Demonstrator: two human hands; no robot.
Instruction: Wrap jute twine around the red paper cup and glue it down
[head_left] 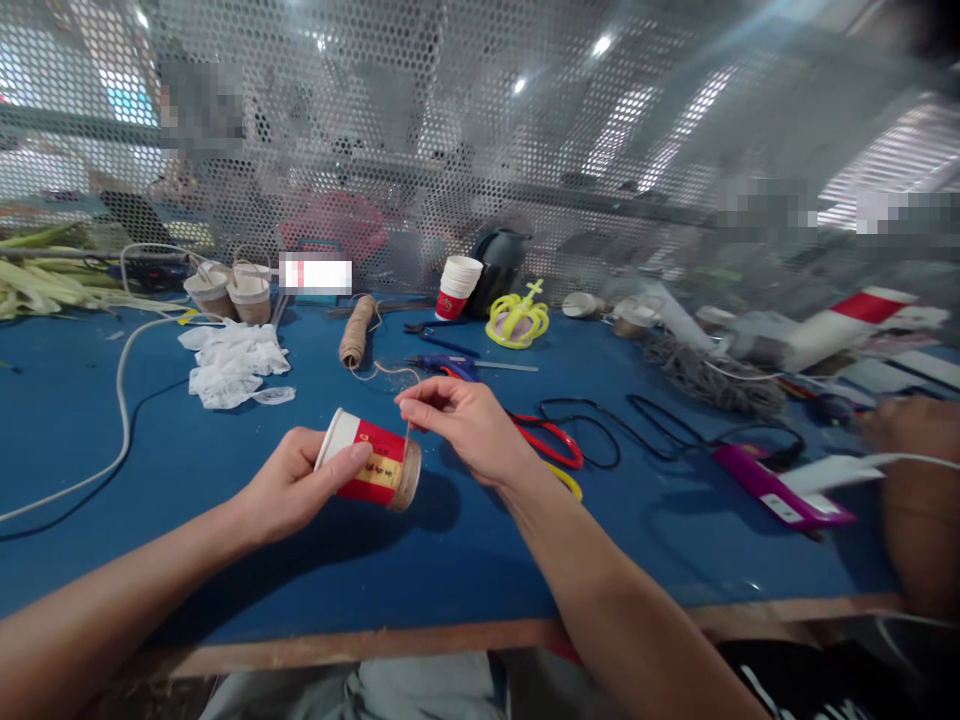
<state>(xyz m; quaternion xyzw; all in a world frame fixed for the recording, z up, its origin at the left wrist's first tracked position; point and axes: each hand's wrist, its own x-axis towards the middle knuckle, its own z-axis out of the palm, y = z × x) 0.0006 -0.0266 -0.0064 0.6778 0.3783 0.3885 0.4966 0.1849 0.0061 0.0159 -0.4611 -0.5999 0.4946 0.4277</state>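
Note:
A red and white paper cup [381, 462] lies tilted on its side in the air, its open rim to the left. Brown twine [407, 476] is wound round its base end. My left hand [296, 480] is closed round the rim end, thumb on the red side. Just above the wound part, my right hand [454, 420] pinches the loose twine between thumb and fingers. From there the strand runs back to a twine roll [358, 330] lying on the blue table [300, 590].
Crumpled white gloves [232, 362] lie at left. Behind are stacked cups [457, 287], a dark kettle [499, 270] and a yellow crown [517, 320]. Red-handled scissors [555, 440] lie beyond my right wrist. A purple power strip [780, 490] and another person's arm [919, 500] are at right.

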